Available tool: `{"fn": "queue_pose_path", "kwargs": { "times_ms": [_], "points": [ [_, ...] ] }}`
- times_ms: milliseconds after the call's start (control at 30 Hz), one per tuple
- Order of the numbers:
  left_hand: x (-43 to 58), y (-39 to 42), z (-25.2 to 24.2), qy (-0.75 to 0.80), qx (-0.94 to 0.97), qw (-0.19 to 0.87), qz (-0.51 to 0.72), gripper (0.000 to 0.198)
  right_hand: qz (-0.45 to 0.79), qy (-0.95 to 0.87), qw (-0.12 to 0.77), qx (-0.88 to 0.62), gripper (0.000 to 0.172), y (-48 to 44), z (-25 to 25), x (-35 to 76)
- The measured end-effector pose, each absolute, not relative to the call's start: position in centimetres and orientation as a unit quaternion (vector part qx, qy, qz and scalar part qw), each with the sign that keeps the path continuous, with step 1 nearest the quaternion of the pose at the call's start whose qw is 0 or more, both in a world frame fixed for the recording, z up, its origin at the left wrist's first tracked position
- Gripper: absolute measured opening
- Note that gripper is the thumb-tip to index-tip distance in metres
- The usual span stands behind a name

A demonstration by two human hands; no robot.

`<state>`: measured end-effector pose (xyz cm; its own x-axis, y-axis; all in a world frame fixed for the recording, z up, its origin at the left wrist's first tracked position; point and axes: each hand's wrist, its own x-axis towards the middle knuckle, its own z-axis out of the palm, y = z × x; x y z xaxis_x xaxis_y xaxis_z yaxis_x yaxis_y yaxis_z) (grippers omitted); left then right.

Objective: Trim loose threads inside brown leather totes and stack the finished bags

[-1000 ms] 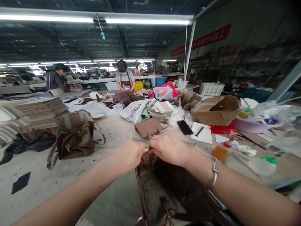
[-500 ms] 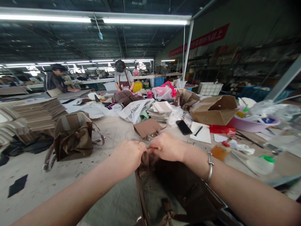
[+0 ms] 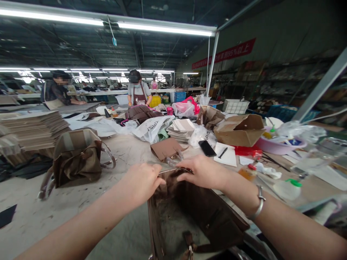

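A brown handbag (image 3: 211, 216) stands close in front of me with its mouth open, so its dark inside shows. My left hand (image 3: 142, 180) pinches the bag's far top edge at the left corner. Thumb and fingers of my right hand (image 3: 204, 173) are over the same edge, a short way to the right. A strip of rim shows between the two hands. Inside the bag hangs a strap with a metal clasp (image 3: 190, 247). Just beyond my hands lies a flat brown piece (image 3: 166, 148) with a clear-wrapped handle.
Another brown bag (image 3: 81, 162) stands at left, beside stacked boards (image 3: 40, 130). To the right are a phone (image 3: 207, 148), a pen (image 3: 222, 152), a cardboard box (image 3: 238, 131), a glue bottle (image 3: 247, 172) and a green-capped bottle (image 3: 288, 188). A co-worker (image 3: 138, 90) stands across the table.
My hands have drawn apart along the bag's far edge, baring a strip of rim between them. Most of the surroundings have shifted slightly left in view.
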<state>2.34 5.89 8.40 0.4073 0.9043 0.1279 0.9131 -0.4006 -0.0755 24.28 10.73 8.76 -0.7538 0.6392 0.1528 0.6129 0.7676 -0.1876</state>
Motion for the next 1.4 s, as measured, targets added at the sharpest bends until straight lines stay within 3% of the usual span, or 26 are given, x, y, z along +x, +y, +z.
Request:
{"fn": "queue_pose_path", "kwargs": {
  "times_ms": [167,367,533,633,733,867,1033,1100,1167,1300,1400],
  "points": [
    [2.4,6.3,8.3,-0.533,-0.842,0.083,0.001,0.034,-0.064,-0.947,0.065,-0.309,0.028,10.8,8.5,22.5],
    [2.2,6.9,8.3,-0.526,-0.849,0.039,-0.038,0.038,-0.064,-0.938,0.044,-0.339,0.036,11.3,8.4,22.9],
    [2.1,6.0,9.1,-0.519,-0.852,0.063,0.019,0.036,-0.047,-0.930,-0.006,-0.364,0.054,10.3,9.1,24.2],
    [2.0,5.6,9.3,-0.523,-0.848,0.069,0.050,0.025,-0.050,-0.934,0.008,-0.355,0.045,9.6,9.3,24.4],
    [2.0,5.7,9.3,-0.523,-0.851,0.044,0.032,0.029,-0.078,-0.934,0.020,-0.349,0.031,9.3,9.0,24.0],
    [1.2,6.8,9.1,-0.553,-0.827,-0.093,-0.030,0.037,-0.076,-0.930,0.030,-0.359,0.038,9.4,8.4,23.4],
    [-0.1,7.4,9.5,-0.565,-0.724,-0.370,-0.139,0.057,-0.060,-0.924,0.041,-0.377,0.047,9.9,8.1,23.7],
    [0.0,6.9,9.8,-0.564,-0.700,-0.403,-0.169,0.065,-0.048,-0.923,0.048,-0.378,0.049,10.0,8.0,23.9],
    [0.4,6.3,10.0,-0.575,-0.739,-0.310,-0.166,0.059,-0.027,-0.921,0.054,-0.384,0.054,10.0,8.0,24.0],
    [1.6,5.5,9.4,-0.558,-0.825,-0.056,-0.068,0.029,0.066,-0.905,0.071,-0.413,0.068,10.0,8.6,24.7],
    [2.2,5.4,8.7,-0.564,-0.825,0.028,-0.018,0.032,0.185,-0.876,0.111,-0.431,0.070,9.6,9.1,26.4]
  ]
}}
